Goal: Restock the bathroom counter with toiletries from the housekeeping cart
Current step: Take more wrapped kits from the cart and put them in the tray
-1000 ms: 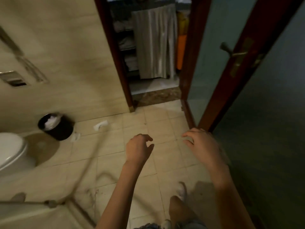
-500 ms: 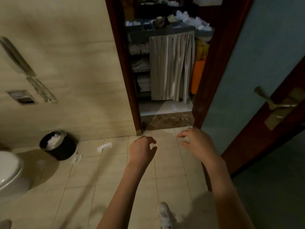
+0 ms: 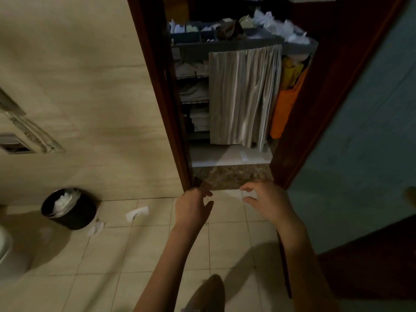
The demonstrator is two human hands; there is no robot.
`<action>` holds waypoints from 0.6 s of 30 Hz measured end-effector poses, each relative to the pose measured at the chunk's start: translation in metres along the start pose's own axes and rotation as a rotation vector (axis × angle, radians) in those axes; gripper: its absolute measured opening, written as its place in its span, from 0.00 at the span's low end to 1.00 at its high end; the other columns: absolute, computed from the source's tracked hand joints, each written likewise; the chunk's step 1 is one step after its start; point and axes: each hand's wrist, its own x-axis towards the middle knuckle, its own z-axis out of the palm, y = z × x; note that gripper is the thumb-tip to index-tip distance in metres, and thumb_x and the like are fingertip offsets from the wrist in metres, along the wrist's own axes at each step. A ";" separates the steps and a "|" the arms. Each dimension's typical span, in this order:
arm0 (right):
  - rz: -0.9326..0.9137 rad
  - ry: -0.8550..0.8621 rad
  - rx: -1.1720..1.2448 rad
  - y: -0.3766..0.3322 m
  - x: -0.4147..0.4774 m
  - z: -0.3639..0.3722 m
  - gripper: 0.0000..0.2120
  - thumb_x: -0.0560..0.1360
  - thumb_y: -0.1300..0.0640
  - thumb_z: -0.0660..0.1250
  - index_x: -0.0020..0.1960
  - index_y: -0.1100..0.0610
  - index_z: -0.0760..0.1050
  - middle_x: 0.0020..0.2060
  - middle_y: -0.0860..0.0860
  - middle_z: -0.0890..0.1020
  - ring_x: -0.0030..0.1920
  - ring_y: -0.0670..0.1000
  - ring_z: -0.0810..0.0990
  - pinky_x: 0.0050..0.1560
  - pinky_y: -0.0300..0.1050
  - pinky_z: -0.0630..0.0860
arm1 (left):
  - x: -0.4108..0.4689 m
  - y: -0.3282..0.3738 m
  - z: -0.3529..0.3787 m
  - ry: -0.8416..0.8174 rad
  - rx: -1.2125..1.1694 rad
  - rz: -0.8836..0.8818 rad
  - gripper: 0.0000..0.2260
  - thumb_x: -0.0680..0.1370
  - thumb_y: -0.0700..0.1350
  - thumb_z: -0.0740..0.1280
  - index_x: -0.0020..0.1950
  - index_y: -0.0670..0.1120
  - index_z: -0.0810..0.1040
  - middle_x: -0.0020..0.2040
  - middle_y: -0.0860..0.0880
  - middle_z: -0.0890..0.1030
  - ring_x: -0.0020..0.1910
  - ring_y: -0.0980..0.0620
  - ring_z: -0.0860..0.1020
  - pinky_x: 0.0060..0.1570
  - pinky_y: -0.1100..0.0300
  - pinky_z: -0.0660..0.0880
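Note:
The housekeeping cart (image 3: 227,48) stands just outside the bathroom doorway, its grey top tray filled with small toiletry items and white packets (image 3: 276,25). A striped grey curtain (image 3: 243,95) covers part of its front, with folded white towels (image 3: 195,86) on shelves at the left. My left hand (image 3: 191,208) and my right hand (image 3: 267,201) are both held out in front of me above the tiled floor, short of the threshold. Their fingers are loosely curled and hold nothing. The bathroom counter is not in view.
A dark wooden door frame (image 3: 162,91) borders the doorway, with the open door (image 3: 351,86) on the right. A black waste bin (image 3: 69,208) with white paper stands by the left wall, scraps of paper (image 3: 137,212) lie on the floor, and a toilet edge (image 3: 4,244) shows at far left.
I have moved toward the doorway and my view has risen, so the cart appears larger and its top tray is in sight. Both hands stay raised and hold nothing.

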 end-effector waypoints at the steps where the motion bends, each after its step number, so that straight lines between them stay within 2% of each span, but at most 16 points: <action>1: 0.001 -0.014 0.009 0.003 0.011 0.001 0.16 0.77 0.52 0.68 0.64 0.48 0.76 0.59 0.46 0.80 0.58 0.47 0.77 0.57 0.43 0.73 | 0.012 0.000 0.000 0.000 -0.005 -0.008 0.10 0.77 0.49 0.68 0.58 0.52 0.79 0.57 0.54 0.80 0.56 0.54 0.78 0.52 0.60 0.73; 5: 0.034 -0.055 0.050 0.019 0.059 0.004 0.16 0.77 0.51 0.67 0.64 0.48 0.75 0.59 0.45 0.79 0.58 0.45 0.77 0.52 0.38 0.69 | 0.072 0.007 0.009 -0.023 0.021 0.009 0.10 0.77 0.50 0.67 0.58 0.53 0.79 0.57 0.54 0.81 0.56 0.53 0.78 0.50 0.61 0.72; 9: 0.060 -0.052 0.052 0.044 0.128 -0.010 0.17 0.76 0.52 0.68 0.65 0.50 0.76 0.60 0.46 0.80 0.60 0.45 0.77 0.58 0.38 0.69 | 0.156 0.018 0.022 -0.073 0.043 0.023 0.11 0.77 0.53 0.66 0.58 0.53 0.80 0.55 0.52 0.83 0.53 0.51 0.80 0.49 0.57 0.75; 12: 0.061 -0.035 0.009 0.060 0.193 -0.036 0.17 0.75 0.52 0.69 0.63 0.51 0.77 0.58 0.48 0.81 0.58 0.47 0.78 0.57 0.40 0.71 | 0.230 0.032 0.016 -0.064 -0.003 0.044 0.10 0.78 0.51 0.65 0.56 0.53 0.80 0.54 0.51 0.82 0.52 0.50 0.80 0.48 0.57 0.74; 16: -0.041 0.129 0.056 0.073 0.286 -0.071 0.14 0.71 0.55 0.72 0.56 0.56 0.81 0.50 0.53 0.84 0.51 0.54 0.81 0.54 0.52 0.77 | 0.335 0.045 -0.003 -0.001 -0.082 0.057 0.13 0.78 0.51 0.66 0.62 0.55 0.78 0.59 0.52 0.80 0.57 0.51 0.78 0.55 0.58 0.74; 18: -0.057 0.175 0.085 0.076 0.332 -0.086 0.14 0.70 0.55 0.73 0.54 0.58 0.82 0.48 0.54 0.84 0.50 0.56 0.82 0.52 0.55 0.78 | 0.386 0.047 -0.010 0.012 -0.084 0.056 0.13 0.78 0.51 0.65 0.62 0.55 0.78 0.58 0.51 0.81 0.56 0.48 0.79 0.54 0.55 0.76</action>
